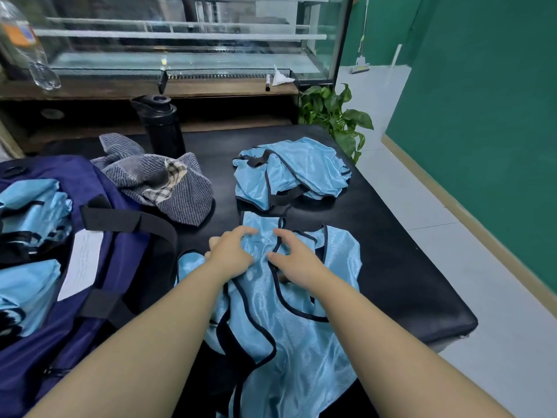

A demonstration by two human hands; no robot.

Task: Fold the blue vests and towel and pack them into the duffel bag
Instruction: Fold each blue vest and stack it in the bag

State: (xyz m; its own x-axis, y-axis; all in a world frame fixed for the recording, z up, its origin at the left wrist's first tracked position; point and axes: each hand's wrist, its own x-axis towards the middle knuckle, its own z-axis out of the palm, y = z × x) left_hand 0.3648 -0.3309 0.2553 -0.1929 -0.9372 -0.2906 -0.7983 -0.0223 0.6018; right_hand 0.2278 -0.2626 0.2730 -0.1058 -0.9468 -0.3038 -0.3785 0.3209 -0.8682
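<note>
Vest [289, 300] lies spread and rumpled on the black surface [401, 267], running from the near edge toward the middle; both hands sit on its upper part, the left hand [230, 251] with fingers curled down into the shiny cloth, gathering a pinch of it, and the right hand [294, 257] likewise curled, fingertips pressing and bunching the fabric beside the dark trim. The step in hand looks like flattening or gathering this vest for a fold; it would go best by drawing the shoulder straps level first, smoothing the slippery cloth outward, then folding along the dark binding so the edges match; the fabric looks slick and likely to slide, so a firm pinch at the corners helps. A second vest [289, 173] lies crumpled farther back, well apart from the hands; the striped towel [168, 182] is heaped unfolded beside the duffel bag [99, 267], which lies open at the left with folded blue vests already inside. Room to work is fair: bare surface lies to the right of the vest, though the right edge drops off to the floor; a dark bottle [162, 125] stands behind the towel, clear of the folding area.
</note>
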